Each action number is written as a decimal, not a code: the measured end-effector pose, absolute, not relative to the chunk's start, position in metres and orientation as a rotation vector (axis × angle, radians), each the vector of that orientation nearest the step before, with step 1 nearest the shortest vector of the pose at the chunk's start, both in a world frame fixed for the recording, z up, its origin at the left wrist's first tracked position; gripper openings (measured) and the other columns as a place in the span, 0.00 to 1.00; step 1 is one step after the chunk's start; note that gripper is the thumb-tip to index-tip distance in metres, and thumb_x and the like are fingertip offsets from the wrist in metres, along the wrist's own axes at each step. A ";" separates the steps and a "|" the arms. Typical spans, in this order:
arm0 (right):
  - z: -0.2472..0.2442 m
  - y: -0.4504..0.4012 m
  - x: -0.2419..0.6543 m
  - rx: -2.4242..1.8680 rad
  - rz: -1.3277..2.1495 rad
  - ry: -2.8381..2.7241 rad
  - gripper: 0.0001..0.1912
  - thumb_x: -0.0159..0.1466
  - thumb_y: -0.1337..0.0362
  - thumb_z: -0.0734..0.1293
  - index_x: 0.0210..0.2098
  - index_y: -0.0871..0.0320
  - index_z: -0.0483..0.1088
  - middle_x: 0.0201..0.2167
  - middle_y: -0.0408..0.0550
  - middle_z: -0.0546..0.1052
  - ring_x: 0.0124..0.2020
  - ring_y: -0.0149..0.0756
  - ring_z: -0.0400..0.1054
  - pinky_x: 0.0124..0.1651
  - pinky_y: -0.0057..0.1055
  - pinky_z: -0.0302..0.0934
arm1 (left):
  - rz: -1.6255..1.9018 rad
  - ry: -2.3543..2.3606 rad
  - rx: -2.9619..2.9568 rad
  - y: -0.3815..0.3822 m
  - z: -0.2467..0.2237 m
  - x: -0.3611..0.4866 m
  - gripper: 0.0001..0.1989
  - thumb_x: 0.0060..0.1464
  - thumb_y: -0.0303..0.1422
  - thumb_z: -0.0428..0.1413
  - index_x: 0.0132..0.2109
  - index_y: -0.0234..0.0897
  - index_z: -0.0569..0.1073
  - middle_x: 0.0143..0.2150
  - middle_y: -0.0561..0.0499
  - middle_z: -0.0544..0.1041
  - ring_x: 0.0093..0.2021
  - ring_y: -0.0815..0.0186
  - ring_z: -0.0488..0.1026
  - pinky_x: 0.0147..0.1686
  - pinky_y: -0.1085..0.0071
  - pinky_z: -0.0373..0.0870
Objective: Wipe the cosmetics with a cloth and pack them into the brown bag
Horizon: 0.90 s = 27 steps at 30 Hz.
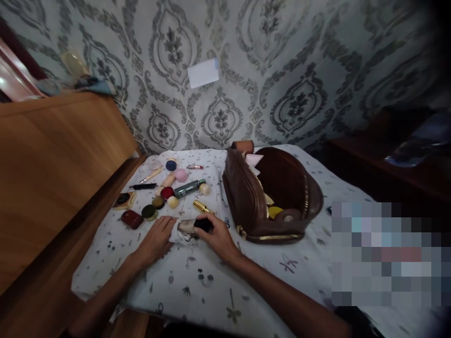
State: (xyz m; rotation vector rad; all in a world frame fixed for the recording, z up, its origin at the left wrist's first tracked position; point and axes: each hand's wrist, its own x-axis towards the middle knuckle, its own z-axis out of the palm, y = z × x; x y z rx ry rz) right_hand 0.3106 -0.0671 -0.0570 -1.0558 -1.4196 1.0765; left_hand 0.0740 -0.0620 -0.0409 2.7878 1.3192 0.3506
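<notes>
Right hand (221,240): fingers drawn in narrowly, thumb and index finger holding the black cap (203,226) of a bottle (186,226).
Left hand (158,240): fingers close together and slightly bent, touching a crumpled white cloth (179,238) around the bottle's far end from the cap; grip firmness cannot be told.
Arms: forearms enter from lower left and lower right, converging; both hands low over the bench (169,291), backs upward.
Bottle: left of the brown bag (243,199), near its front corner; long axis roughly sideways, cap end towards the bag.
Bag: unzipped and gaping, a yellow item (275,212) inside.
Gold tube (202,207): left of the bag, between it and the jars; lying slantwise.
Green tube (189,188): left of the bag, lying down.
Red jar (167,193): farther left of the bag, touching the green tube's end.
Dark red case (132,218): well left of the bag.
</notes>
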 end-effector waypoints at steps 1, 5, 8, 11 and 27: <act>-0.058 -0.067 0.311 -1.063 1.052 -1.449 0.11 0.55 0.63 0.68 0.38 0.57 0.71 0.36 0.46 0.77 0.40 0.39 0.69 0.45 0.34 0.62 | 0.376 1.318 2.774 -0.063 -0.042 0.074 0.29 0.54 0.25 0.53 0.63 0.35 0.60 0.57 0.38 0.69 0.57 0.51 0.65 0.55 0.51 0.66; -0.064 -0.066 0.312 -1.071 0.916 -1.610 0.10 0.55 0.65 0.69 0.37 0.55 0.72 0.37 0.47 0.78 0.41 0.41 0.70 0.47 0.36 0.63 | 0.484 1.291 2.731 -0.072 -0.044 0.078 0.37 0.55 0.31 0.56 0.69 0.39 0.51 0.61 0.37 0.66 0.61 0.49 0.63 0.58 0.49 0.63; -0.065 -0.066 0.312 -1.072 0.821 -1.721 0.10 0.54 0.66 0.69 0.36 0.55 0.72 0.38 0.47 0.78 0.43 0.43 0.70 0.48 0.37 0.63 | 0.514 1.305 2.712 -0.078 -0.048 0.083 0.44 0.55 0.40 0.60 0.71 0.40 0.46 0.64 0.36 0.64 0.62 0.48 0.62 0.60 0.48 0.62; -0.064 -0.066 0.312 -1.077 0.800 -1.769 0.10 0.54 0.66 0.68 0.38 0.55 0.73 0.39 0.49 0.78 0.43 0.44 0.70 0.49 0.38 0.63 | 0.538 1.433 2.689 -0.080 -0.053 0.088 0.41 0.56 0.44 0.60 0.69 0.38 0.50 0.61 0.36 0.66 0.60 0.48 0.64 0.58 0.47 0.63; -0.066 -0.062 0.314 -1.183 0.793 -1.826 0.15 0.53 0.64 0.66 0.41 0.54 0.75 0.42 0.51 0.78 0.47 0.48 0.71 0.52 0.43 0.65 | 0.690 2.072 2.411 -0.037 0.014 0.013 0.11 0.63 0.34 0.43 0.36 0.38 0.68 0.37 0.47 0.74 0.39 0.60 0.72 0.40 0.66 0.68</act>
